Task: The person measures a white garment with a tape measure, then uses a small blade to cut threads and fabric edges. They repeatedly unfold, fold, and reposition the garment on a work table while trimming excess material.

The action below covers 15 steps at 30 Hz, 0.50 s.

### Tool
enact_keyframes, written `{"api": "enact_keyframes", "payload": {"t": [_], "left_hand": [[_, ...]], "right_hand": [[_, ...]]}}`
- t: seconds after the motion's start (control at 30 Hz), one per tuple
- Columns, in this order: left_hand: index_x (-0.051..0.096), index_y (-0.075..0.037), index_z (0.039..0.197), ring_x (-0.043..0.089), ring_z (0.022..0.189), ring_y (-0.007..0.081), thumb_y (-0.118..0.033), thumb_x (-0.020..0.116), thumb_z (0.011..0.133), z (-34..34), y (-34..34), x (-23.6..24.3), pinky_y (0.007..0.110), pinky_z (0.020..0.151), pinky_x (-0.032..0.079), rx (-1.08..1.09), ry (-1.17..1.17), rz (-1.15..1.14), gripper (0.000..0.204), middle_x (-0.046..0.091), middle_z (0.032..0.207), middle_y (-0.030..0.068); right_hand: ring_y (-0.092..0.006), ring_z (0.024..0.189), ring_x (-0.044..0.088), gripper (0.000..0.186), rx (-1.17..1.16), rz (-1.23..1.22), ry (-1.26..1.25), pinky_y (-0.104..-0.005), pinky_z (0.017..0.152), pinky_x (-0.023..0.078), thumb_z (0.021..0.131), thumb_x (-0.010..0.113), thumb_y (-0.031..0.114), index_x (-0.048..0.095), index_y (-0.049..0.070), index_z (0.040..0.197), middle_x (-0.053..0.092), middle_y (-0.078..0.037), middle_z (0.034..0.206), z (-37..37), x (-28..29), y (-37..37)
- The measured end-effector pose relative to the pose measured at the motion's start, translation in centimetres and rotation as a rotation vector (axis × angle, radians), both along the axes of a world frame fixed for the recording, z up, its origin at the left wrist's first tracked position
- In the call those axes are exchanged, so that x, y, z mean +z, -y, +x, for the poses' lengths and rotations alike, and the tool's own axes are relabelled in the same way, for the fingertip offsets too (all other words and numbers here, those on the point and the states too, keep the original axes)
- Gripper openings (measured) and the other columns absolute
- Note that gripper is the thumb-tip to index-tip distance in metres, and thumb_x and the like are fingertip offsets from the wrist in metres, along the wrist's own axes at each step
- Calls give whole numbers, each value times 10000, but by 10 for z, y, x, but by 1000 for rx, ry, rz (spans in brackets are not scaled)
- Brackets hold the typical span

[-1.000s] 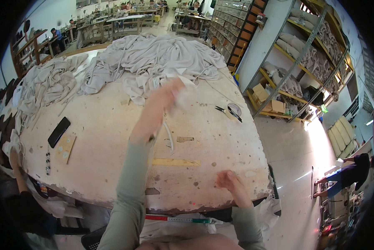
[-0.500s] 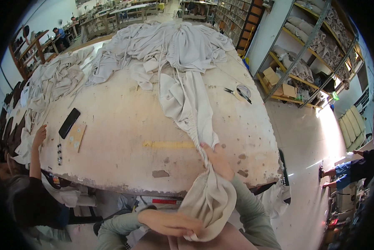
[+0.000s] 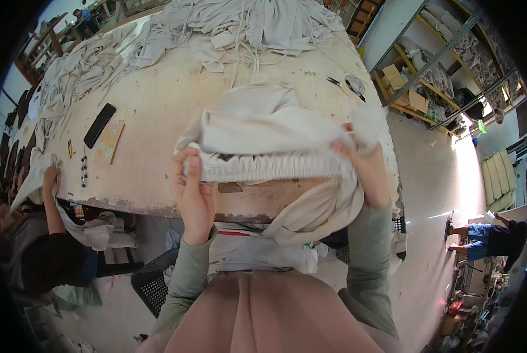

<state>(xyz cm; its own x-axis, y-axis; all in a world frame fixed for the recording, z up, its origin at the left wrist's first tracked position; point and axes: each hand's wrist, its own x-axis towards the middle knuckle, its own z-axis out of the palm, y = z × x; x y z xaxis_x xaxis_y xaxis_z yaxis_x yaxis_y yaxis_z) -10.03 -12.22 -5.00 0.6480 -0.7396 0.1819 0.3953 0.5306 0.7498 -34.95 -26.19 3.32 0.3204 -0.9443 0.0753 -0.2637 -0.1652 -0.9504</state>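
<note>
A cream cloth garment (image 3: pixel 246 123) is stretched sideways above the near edge of the worn table (image 3: pixel 151 135). Its gathered elastic waistband (image 3: pixel 275 169) runs level between my hands. My left hand (image 3: pixel 191 191) pinches the band's left end, thumb on the front. At the other end, my right hand (image 3: pixel 363 167), slightly blurred, is closed on the band. Part of the garment lies on the tabletop beyond the band, and a loose fold hangs below it near my right forearm, over the table edge.
Similar pale garments (image 3: pixel 287 26) lie heaped along the far side. A phone (image 3: pixel 99 125), a patterned card (image 3: pixel 109 143) and a beaded strap (image 3: pixel 84 170) lie at left. Snips and a tape roll (image 3: pixel 352 85) sit at right. A co-worker (image 3: pixel 52 253) handles cloth at the left edge.
The garment's long end has been drawn toward me off the far heap. Both hands have risen above the table edge and spread the waistband sideways. My view has tipped downward.
</note>
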Motion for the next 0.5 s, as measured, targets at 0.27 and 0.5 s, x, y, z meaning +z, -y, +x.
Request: {"api": "enact_keyframes", "payload": {"t": [0.27, 0.5], "left_hand": [[376, -86, 1325, 576, 1052, 180, -77, 459, 971, -13, -41, -39, 333, 914, 476, -91, -204, 428, 364, 527, 1209, 101], [276, -150, 1404, 501, 1181, 220, -2, 488, 930, -14, -53, -47, 374, 965, 452, 262, -173, 338, 539, 504, 1256, 115]], "right_hand": [[-334, 1054, 511, 441, -92, -611, -259, -435, 925, 387, 793, 662, 126, 515, 13, 1193, 540, -156, 1101, 15, -96, -13], [-333, 1011, 531, 410, 2, -442, -389, -405, 847, 429, 759, 601, 38, 568, 74, 1166, 551, -143, 1059, 41, -124, -34]]}}
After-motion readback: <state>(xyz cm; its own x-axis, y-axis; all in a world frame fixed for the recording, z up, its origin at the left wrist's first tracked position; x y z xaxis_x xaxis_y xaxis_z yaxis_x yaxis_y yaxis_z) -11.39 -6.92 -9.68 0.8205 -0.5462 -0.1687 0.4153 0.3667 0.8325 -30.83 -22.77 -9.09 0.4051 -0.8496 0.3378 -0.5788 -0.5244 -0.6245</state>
